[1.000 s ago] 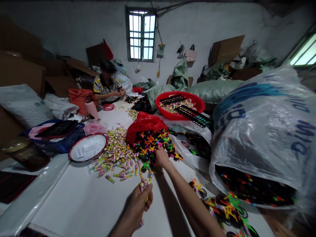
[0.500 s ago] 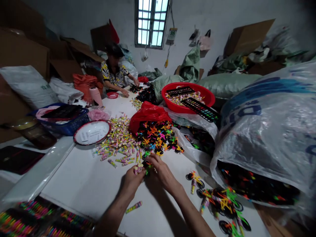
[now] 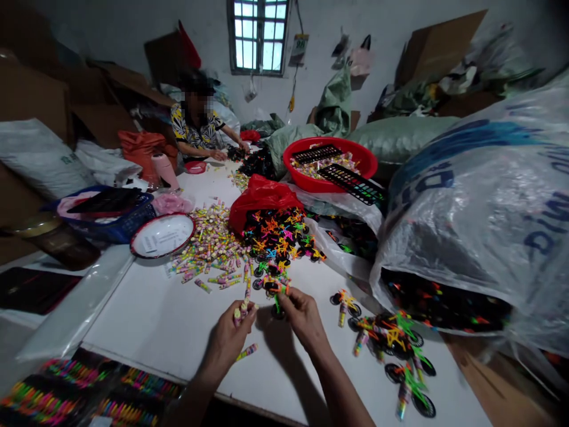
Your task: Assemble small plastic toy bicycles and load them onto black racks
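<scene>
My left hand (image 3: 232, 332) is closed around a few small candy tubes, their pale ends poking out above the fingers. Between the fingertips of my right hand (image 3: 303, 317) is a green toy bicycle (image 3: 278, 305) with black wheels, held just above the white table (image 3: 178, 323). Beyond my hands, a pile of colourful toy bicycles (image 3: 275, 231) spills from a red bag (image 3: 262, 196). Left of it lies a heap of candy tubes (image 3: 211, 237). One loose tube (image 3: 248, 352) rests beside my left hand. At the right, bicycles with tubes attached (image 3: 400, 341) lie in a cluster.
A red basin (image 3: 368, 160) with tubes and black trays stands behind the pile. The large plastic sack (image 3: 457, 237) bulges at the right. A white enamel dish (image 3: 164, 236) and blue basket (image 3: 120, 228) sit left. Another person (image 3: 198, 127) works at the far end.
My hands have moved apart. The right hand now holds a green bicycle away from the left, which still holds the tubes. The view has shifted slightly.
</scene>
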A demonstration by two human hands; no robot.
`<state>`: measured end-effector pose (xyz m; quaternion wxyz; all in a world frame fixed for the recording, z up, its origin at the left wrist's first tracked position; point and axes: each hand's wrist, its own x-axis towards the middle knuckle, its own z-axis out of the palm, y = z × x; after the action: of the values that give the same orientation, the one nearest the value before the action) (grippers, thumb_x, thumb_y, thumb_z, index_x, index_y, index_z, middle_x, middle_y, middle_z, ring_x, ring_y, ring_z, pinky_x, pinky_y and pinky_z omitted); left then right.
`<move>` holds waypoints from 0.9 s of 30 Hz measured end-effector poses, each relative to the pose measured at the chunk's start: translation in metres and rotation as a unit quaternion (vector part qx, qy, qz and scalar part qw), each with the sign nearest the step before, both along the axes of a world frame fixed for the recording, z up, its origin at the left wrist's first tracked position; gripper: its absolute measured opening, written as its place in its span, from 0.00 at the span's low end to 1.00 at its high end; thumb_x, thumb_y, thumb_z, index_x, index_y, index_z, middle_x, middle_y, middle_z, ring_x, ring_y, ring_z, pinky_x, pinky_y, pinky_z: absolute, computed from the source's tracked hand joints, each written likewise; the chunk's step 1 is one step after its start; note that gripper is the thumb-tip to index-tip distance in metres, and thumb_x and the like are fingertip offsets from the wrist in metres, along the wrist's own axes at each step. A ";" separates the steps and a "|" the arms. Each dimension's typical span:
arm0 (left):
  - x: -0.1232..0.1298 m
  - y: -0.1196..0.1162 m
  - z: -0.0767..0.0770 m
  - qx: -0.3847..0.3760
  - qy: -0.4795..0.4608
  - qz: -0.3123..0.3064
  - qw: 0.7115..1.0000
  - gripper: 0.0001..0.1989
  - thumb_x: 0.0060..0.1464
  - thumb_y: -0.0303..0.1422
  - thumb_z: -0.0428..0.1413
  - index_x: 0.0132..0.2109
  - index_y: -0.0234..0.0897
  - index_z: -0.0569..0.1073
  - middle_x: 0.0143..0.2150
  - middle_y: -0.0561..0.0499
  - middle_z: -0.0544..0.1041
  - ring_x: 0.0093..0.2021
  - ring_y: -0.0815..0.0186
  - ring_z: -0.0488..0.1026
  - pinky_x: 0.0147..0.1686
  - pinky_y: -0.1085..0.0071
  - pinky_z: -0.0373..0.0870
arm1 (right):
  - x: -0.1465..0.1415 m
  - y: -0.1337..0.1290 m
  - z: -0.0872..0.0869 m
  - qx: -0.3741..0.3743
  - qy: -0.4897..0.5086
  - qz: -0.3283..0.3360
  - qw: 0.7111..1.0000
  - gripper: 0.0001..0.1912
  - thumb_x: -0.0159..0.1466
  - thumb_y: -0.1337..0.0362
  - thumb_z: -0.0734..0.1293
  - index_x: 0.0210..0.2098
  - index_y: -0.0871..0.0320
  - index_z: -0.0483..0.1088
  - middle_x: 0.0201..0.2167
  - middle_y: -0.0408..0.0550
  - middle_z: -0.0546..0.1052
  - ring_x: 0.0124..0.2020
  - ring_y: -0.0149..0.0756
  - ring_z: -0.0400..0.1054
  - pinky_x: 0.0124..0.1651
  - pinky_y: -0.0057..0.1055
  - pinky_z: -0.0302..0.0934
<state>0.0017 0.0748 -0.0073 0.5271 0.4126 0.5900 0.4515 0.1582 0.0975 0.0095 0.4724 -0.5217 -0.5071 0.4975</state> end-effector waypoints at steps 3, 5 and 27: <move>-0.012 -0.008 0.002 0.038 0.014 -0.044 0.998 0.16 0.43 0.43 0.63 0.34 0.35 0.76 0.25 0.51 0.73 0.27 0.68 0.68 0.26 0.74 0.65 | -0.006 -0.011 -0.005 -0.046 0.012 0.043 0.998 0.20 0.56 0.49 0.66 0.22 0.60 0.66 0.17 0.40 0.63 0.19 0.26 0.54 0.22 0.24 0.47; -0.015 -0.014 0.000 0.021 -0.022 -0.054 0.998 0.16 0.43 0.42 0.63 0.35 0.34 0.76 0.28 0.50 0.75 0.29 0.68 0.69 0.29 0.74 0.65 | -0.009 -0.019 -0.010 -0.070 0.043 0.035 0.996 0.20 0.55 0.48 0.67 0.22 0.60 0.65 0.16 0.38 0.63 0.18 0.25 0.53 0.21 0.24 0.47; -0.010 -0.034 -0.006 -0.039 -0.048 -0.159 0.985 0.16 0.47 0.44 0.61 0.29 0.34 0.71 0.16 0.58 0.64 0.18 0.75 0.57 0.19 0.77 0.51 | 0.007 -0.049 -0.018 -0.149 0.107 0.140 0.973 0.24 0.50 0.45 0.70 0.26 0.61 0.69 0.17 0.38 0.65 0.17 0.23 0.52 0.21 0.24 0.47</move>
<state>-0.0079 0.0405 -0.0138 0.6353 0.4580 0.5085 0.3578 0.1655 0.0489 -0.0087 0.3664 -0.4535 -0.4417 0.6819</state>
